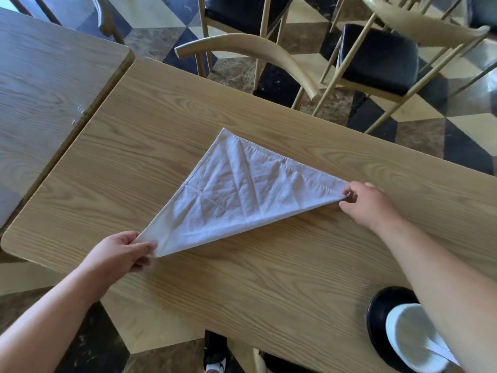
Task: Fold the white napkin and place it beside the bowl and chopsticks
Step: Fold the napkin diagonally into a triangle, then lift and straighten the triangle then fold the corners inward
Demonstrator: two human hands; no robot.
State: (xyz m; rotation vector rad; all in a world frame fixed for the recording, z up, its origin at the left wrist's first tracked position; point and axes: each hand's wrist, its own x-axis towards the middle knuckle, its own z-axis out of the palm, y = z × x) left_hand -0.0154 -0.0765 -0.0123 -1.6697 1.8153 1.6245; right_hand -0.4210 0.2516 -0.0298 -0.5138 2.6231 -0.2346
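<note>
Two hands, the left hand [122, 251] and right hand [369, 204], have fingers clamped on the near-left and right corners of the triangular napkin [236, 195] lying mid-bench [269, 278]; keep the long edge taut, then bring corners together evenly.
</note>
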